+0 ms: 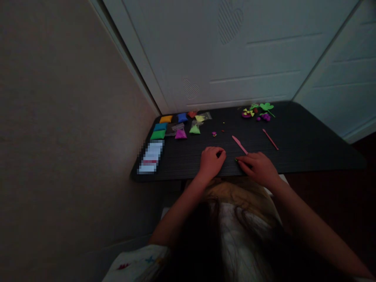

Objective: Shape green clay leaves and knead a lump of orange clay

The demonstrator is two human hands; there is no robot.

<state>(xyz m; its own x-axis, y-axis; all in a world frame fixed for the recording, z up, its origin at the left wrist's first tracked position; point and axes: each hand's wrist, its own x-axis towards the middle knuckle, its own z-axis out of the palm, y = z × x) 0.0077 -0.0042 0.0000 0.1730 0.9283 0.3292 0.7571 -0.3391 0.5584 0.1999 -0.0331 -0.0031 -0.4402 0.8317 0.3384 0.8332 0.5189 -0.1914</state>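
My left hand (212, 161) rests on the dark table near its front edge, fingers curled and the thumb and forefinger closed in a loop. Whether something tiny sits between its fingertips is hidden. Beside it, my right hand (260, 168) pinches a small green piece of clay (236, 159) at its fingertips, low over the tabletop. Just beyond the right fingers lies a pink plastic knife (239, 144). A pink modelling stick (270, 139) lies farther right. Ahead of my left hand is a tiny multicoloured clay piece (214, 134).
Bags of coloured clay, including magenta (181, 134), green (158, 134) and blue (182, 117), lie at the back left. A blurred phone (151, 156) lies at the left edge. Purple clay balls (266, 117) and a green clay flower shape (266, 106) stand back right. A white panel (188, 51) rises behind the table.
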